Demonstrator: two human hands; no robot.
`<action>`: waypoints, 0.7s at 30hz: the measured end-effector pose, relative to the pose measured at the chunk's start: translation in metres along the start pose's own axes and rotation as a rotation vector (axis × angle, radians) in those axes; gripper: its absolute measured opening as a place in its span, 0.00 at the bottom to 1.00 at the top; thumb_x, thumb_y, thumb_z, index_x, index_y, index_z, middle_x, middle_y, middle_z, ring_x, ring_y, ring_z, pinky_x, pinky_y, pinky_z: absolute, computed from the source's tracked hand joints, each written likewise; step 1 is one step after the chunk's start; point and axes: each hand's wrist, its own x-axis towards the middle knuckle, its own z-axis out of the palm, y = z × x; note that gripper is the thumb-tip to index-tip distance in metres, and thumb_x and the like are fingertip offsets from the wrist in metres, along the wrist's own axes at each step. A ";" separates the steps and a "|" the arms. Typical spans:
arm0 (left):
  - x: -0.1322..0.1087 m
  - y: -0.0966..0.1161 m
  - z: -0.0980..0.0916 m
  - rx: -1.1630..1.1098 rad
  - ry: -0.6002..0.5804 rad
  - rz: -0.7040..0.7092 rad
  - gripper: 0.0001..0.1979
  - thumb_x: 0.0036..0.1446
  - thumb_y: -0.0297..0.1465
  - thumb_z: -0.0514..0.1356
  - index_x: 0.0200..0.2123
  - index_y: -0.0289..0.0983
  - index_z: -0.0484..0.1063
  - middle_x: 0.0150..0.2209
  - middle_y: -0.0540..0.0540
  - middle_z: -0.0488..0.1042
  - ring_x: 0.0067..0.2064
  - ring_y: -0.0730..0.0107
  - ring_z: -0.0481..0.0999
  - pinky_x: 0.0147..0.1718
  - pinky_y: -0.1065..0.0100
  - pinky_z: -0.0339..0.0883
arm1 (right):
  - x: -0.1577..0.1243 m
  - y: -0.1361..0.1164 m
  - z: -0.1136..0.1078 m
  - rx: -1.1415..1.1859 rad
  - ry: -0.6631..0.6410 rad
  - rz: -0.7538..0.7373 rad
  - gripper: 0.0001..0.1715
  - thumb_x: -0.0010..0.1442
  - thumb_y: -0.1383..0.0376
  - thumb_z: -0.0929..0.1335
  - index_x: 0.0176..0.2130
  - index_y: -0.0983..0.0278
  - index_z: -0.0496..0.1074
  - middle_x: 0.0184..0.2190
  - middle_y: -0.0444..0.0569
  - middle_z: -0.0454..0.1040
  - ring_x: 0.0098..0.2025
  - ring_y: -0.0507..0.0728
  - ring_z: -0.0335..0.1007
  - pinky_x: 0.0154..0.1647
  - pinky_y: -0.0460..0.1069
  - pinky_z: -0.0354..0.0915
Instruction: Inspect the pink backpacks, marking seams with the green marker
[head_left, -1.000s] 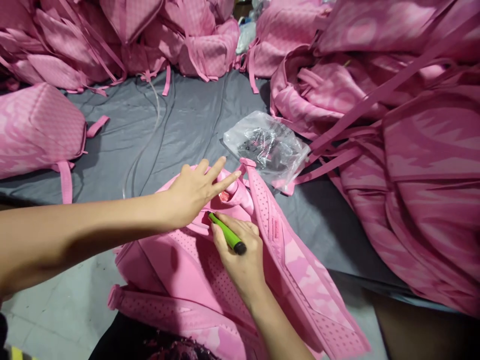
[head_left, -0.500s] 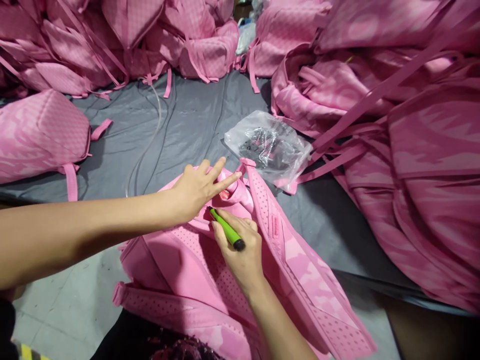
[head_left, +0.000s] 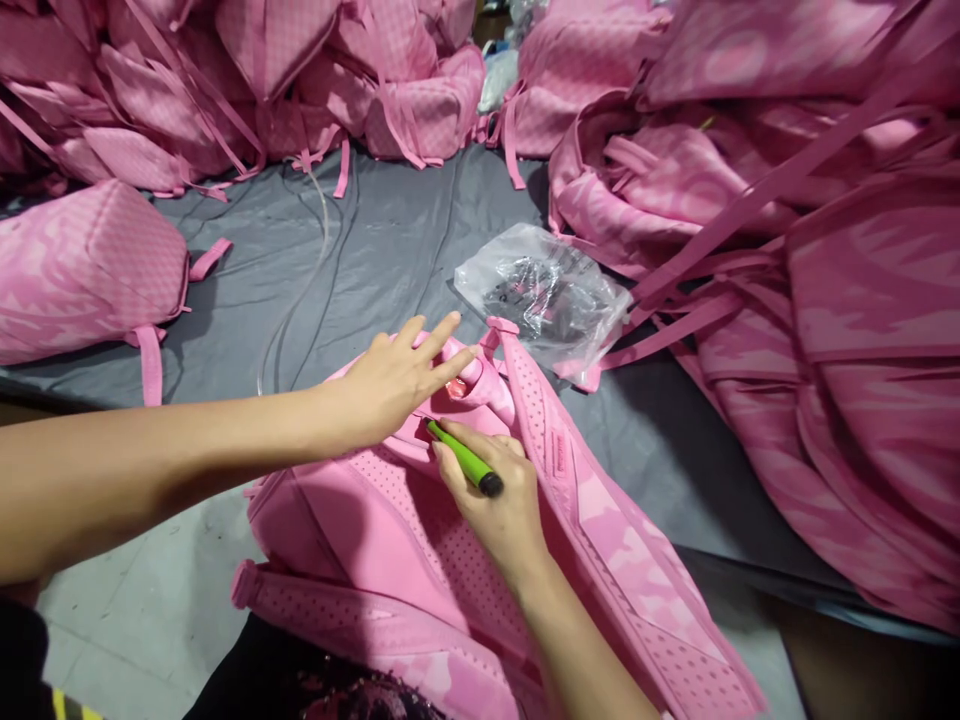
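A pink backpack [head_left: 337, 530] lies at the table's near edge with its dotted back panel and straps facing up. My left hand [head_left: 397, 380] rests on its top part, fingers spread and holding nothing. Beside it, a small red item [head_left: 455, 387] shows in the pink fabric. My right hand [head_left: 499, 500] is closed around a green marker [head_left: 466, 457] with black ends. The marker's far end is at the fabric just below my left palm; whether it touches cannot be made out. One padded strap [head_left: 585, 470] runs down to the right of my right hand.
Pink bags [head_left: 420, 100] are heaped along the back, and more [head_left: 862, 330] fill the right side. A clear plastic bag [head_left: 547, 290] with dark contents lies on the grey table cover [head_left: 390, 240]. Another pink bag [head_left: 90, 270] sits at the left, near a thin cable [head_left: 324, 235].
The whole view has shifted slightly, placing things a little further right. My right hand, with the green marker, has moved slightly right relative to my left hand, which stays spread on the backpack.
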 end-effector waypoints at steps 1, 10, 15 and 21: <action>-0.002 0.002 -0.002 -0.020 -0.016 -0.050 0.40 0.60 0.22 0.53 0.71 0.43 0.39 0.73 0.33 0.33 0.68 0.35 0.50 0.48 0.47 0.71 | -0.001 0.000 0.001 0.002 0.016 -0.006 0.10 0.64 0.63 0.69 0.45 0.61 0.77 0.41 0.48 0.81 0.38 0.59 0.78 0.43 0.56 0.65; -0.002 0.007 -0.013 -0.055 -0.111 -0.170 0.42 0.59 0.19 0.51 0.72 0.43 0.35 0.71 0.27 0.37 0.55 0.45 0.68 0.40 0.56 0.74 | -0.003 -0.002 -0.002 -0.006 -0.020 0.019 0.10 0.64 0.62 0.69 0.45 0.62 0.77 0.40 0.49 0.81 0.38 0.59 0.77 0.43 0.56 0.63; 0.004 -0.004 -0.014 -0.004 -0.171 -0.080 0.42 0.59 0.19 0.49 0.72 0.42 0.34 0.69 0.26 0.44 0.53 0.46 0.69 0.40 0.58 0.72 | -0.002 -0.002 -0.001 0.015 0.004 0.080 0.10 0.63 0.62 0.70 0.44 0.62 0.77 0.38 0.46 0.81 0.36 0.57 0.76 0.43 0.54 0.62; 0.001 -0.014 -0.005 -0.059 -0.082 -0.028 0.46 0.54 0.19 0.52 0.71 0.43 0.34 0.68 0.30 0.48 0.51 0.51 0.70 0.40 0.60 0.70 | -0.001 -0.005 -0.001 0.063 -0.011 0.096 0.09 0.63 0.63 0.70 0.44 0.61 0.77 0.41 0.44 0.81 0.41 0.57 0.76 0.46 0.54 0.60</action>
